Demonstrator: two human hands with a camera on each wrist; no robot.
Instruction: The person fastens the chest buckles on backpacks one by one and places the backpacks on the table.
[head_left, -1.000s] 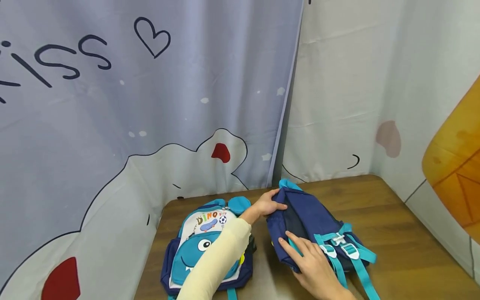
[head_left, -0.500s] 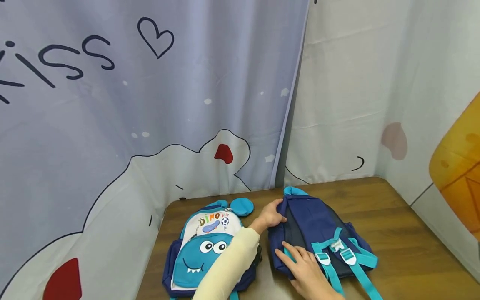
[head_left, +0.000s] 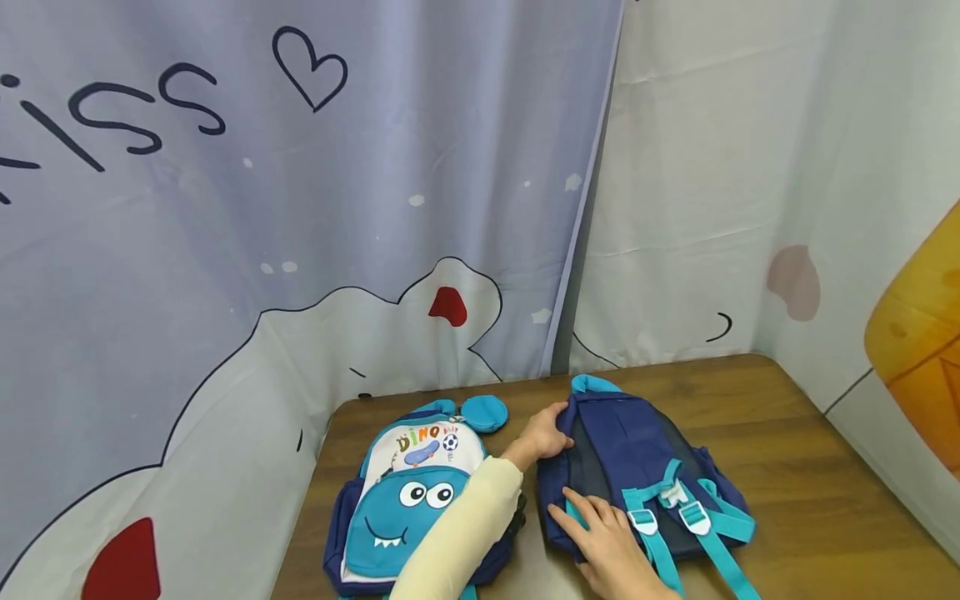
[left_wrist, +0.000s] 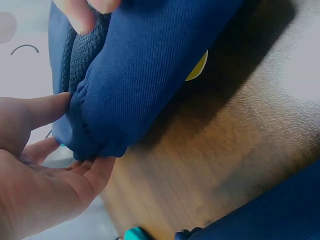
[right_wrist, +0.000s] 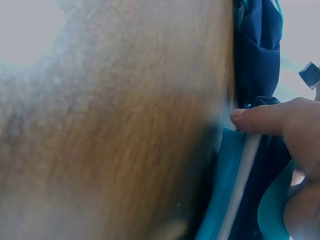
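A: Navy backpack [head_left: 637, 467] orientation?

B: Straps-up on the table [head_left: 810, 467], long axis front-to-back, top loop toward the curtain. My left hand [head_left: 546, 431] grips its top corner; right hand [head_left: 611, 542] lies flat, fingers straight, near its bottom edge.

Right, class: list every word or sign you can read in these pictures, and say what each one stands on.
"DINO", in coloured letters, on the white top of the dinosaur backpack; the small word after it is too small to read.
"iss", cut off at the picture's left edge, with a drawn heart outline beside it, on the curtain.
Navy backpack, gripped by the left hand and touched by the right hand: no text shows.
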